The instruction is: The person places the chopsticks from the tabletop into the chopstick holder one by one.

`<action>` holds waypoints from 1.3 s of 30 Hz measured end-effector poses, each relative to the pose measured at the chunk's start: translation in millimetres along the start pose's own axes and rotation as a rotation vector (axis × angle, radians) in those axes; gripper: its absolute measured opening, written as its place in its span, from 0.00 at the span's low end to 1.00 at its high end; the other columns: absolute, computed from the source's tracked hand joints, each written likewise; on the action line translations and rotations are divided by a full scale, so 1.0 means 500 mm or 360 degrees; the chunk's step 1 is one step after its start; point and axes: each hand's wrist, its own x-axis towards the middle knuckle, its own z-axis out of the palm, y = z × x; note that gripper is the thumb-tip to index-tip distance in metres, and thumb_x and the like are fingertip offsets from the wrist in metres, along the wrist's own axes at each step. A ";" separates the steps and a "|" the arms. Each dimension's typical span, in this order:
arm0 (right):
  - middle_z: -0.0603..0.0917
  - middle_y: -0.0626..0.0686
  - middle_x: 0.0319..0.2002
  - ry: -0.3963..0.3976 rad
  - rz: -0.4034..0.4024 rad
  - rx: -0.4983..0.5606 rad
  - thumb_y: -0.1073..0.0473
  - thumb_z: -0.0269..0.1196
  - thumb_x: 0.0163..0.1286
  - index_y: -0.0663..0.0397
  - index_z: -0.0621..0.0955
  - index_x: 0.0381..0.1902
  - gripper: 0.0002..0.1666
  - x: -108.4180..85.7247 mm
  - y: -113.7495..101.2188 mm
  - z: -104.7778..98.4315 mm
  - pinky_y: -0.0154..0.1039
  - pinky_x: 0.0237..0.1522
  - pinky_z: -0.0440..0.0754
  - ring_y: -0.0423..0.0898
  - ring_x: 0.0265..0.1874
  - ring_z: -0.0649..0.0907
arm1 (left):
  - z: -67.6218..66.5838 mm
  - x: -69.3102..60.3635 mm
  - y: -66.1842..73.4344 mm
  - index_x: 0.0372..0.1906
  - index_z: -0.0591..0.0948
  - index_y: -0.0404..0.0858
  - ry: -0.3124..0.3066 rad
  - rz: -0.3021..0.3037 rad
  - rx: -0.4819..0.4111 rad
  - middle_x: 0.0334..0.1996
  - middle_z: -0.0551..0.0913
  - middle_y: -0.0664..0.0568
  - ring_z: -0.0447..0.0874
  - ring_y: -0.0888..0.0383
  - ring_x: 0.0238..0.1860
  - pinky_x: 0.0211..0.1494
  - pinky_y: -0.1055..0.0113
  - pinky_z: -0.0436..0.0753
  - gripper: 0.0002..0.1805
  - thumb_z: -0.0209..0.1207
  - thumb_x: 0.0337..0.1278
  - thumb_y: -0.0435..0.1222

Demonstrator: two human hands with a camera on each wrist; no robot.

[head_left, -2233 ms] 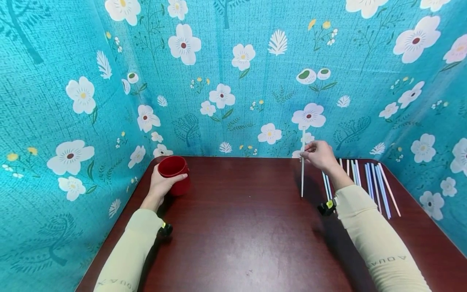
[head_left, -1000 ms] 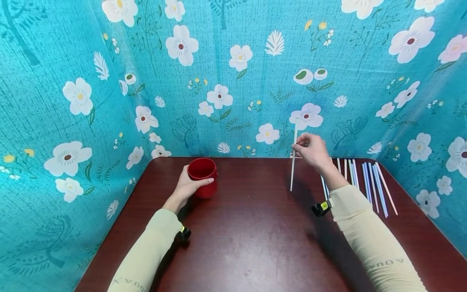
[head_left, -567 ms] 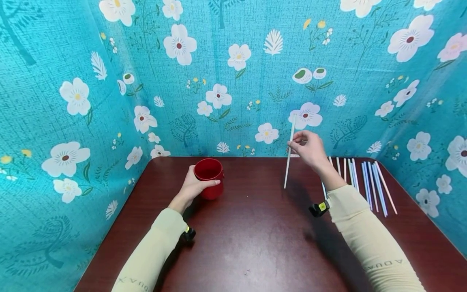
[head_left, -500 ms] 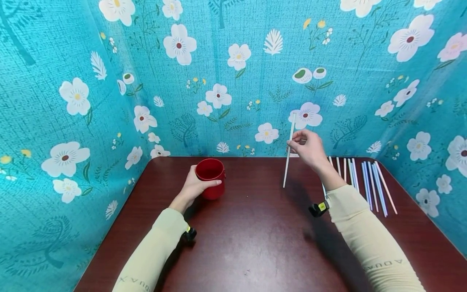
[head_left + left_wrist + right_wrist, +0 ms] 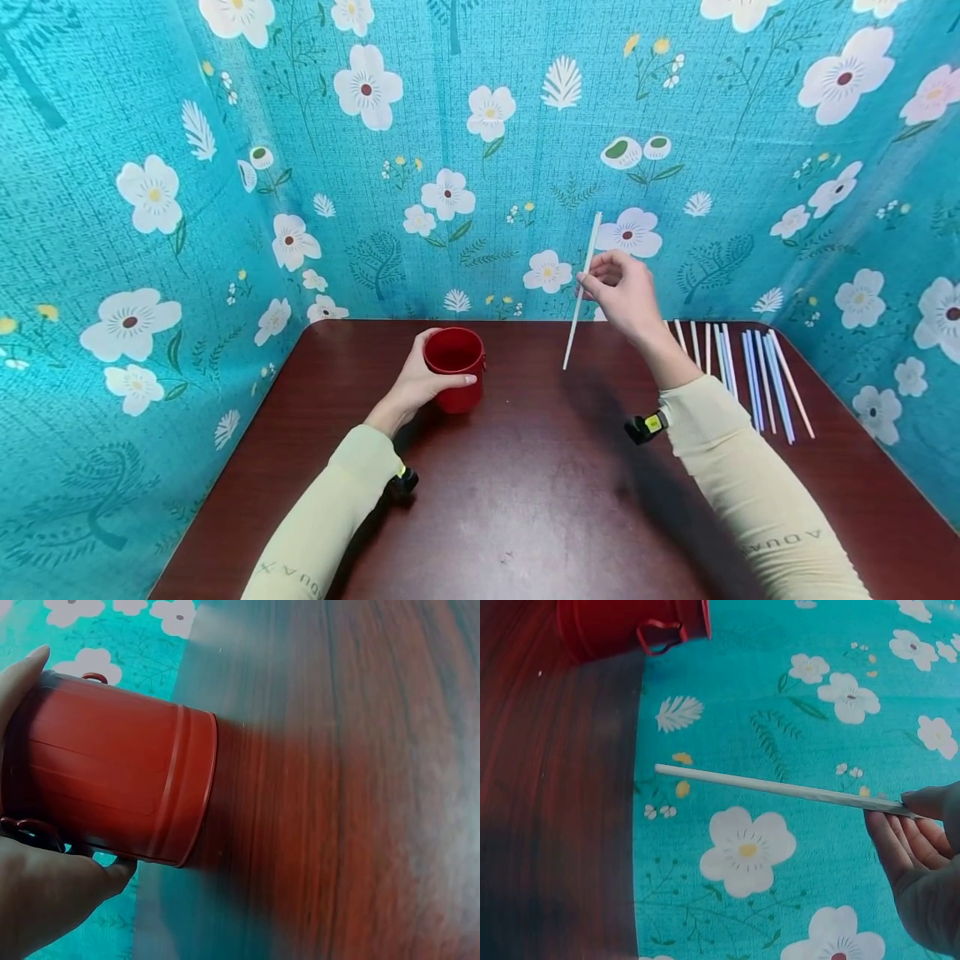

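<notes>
Curled round a red metal bucket (image 5: 459, 392), the left hand (image 5: 422, 379) has its thumb across the front near the rim. The left wrist view shows the bucket (image 5: 112, 765) with small side handles and the left hand (image 5: 52, 892) gripping it. Up to the right of the bucket, the right hand (image 5: 621, 292) pinches a thin pale stick (image 5: 573, 329) between thumb and fingers. The stick slants, its lower end pointing down toward the bucket side. In the right wrist view, the right hand (image 5: 930, 862) holds the stick (image 5: 780, 787) apart from the bucket (image 5: 622, 622).
Several pale, blue and pink sticks (image 5: 780, 383) lie at the right back of the dark red-brown table (image 5: 517, 500), partly behind the right forearm. A turquoise flowered cloth (image 5: 525, 167) hangs behind the table and along both sides.
The left hand has carried the bucket right, from the table's left side toward the middle. The right hand has moved left and up with the stick, which now tilts more.
</notes>
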 end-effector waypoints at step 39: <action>0.84 0.72 0.39 0.0072 -0.0307 0.0371 0.72 0.64 0.70 0.74 0.77 0.45 0.10 -0.050 -0.128 0.108 0.47 0.41 0.89 0.66 0.38 0.86 | 0.112 0.014 0.017 0.80 0.52 0.49 -0.0151 0.0015 0.0113 0.68 0.71 0.55 0.68 0.51 0.68 0.54 0.52 0.86 0.66 0.83 0.35 0.46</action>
